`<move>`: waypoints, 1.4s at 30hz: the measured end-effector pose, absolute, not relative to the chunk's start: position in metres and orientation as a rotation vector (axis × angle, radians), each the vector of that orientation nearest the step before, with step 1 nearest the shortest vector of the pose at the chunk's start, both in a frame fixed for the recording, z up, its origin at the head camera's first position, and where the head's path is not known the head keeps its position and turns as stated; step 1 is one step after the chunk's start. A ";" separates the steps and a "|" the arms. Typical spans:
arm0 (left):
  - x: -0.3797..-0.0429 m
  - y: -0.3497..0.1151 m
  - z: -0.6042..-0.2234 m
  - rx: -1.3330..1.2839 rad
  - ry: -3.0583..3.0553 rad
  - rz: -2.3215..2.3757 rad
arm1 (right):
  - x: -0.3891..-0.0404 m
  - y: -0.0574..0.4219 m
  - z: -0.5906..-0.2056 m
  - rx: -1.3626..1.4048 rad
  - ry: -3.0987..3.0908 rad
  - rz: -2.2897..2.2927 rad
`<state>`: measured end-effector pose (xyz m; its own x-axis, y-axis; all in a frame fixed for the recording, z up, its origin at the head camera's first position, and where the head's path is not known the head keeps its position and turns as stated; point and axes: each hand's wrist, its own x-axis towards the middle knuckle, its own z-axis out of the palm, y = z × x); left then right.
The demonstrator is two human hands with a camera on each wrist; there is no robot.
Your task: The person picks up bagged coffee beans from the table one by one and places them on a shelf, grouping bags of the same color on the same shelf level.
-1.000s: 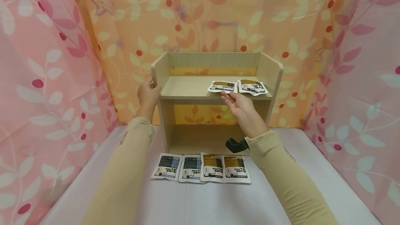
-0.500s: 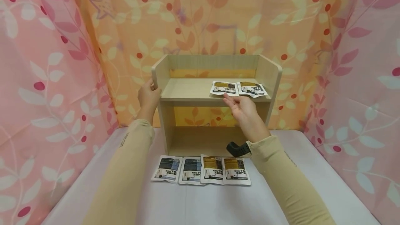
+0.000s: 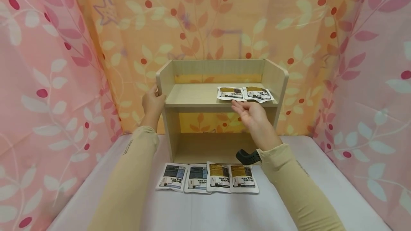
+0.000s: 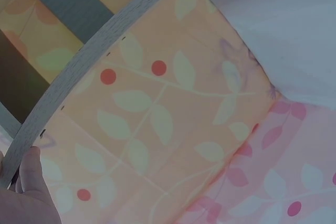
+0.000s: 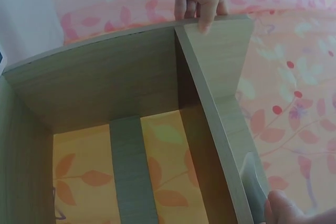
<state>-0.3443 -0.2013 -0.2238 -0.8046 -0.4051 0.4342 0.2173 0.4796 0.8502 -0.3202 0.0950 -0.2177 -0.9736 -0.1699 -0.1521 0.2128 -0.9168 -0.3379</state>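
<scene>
A pale wooden two-tier shelf [image 3: 221, 107] stands at the back of the table. My left hand [image 3: 153, 103] grips the front edge of its left side panel, thumb on one face and fingers on the other, as the right wrist view shows. Two white packets with gold labels lie side by side on the upper tier: a left packet [image 3: 230, 93] and a right packet [image 3: 258, 94]. Palm up, my right hand [image 3: 255, 122] holds its fingers nearly straight, fingertips right at the front edge of the left packet. In the right wrist view, the packet's edge [image 5: 253, 179] shows beside those fingertips.
On the white tabletop [image 3: 205, 213], before the shelf, several packets lie in a row: two blue-labelled, one of them the leftmost packet [image 3: 173, 176], and two gold-labelled, including the rightmost packet [image 3: 243, 178]. A black strap piece [image 3: 248, 157] juts from the right cuff. Patterned curtains [image 3: 205, 17] surround the table.
My right hand has drawn slightly back and down from the left packet, which now sits a little farther right, close against the other one. The left hand keeps its hold on the shelf.
</scene>
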 end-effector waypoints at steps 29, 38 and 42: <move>-0.346 -0.201 -0.221 0.187 -2.141 -1.379 | -0.289 0.136 -0.259 0.092 0.774 -2.800; -0.344 -0.201 -0.220 0.191 -2.135 -1.368 | -0.280 0.142 -0.275 0.080 0.867 -2.765; -0.343 -0.201 -0.218 0.194 -2.141 -1.397 | -0.274 0.147 -0.281 0.083 0.884 -2.758</move>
<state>-0.3433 -0.2012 -0.2178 -0.8274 -0.4134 0.3800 0.1813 0.4438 0.8776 -0.2742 0.1467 -0.2814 -0.9687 -0.2131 -0.1275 0.2475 -0.7867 -0.5655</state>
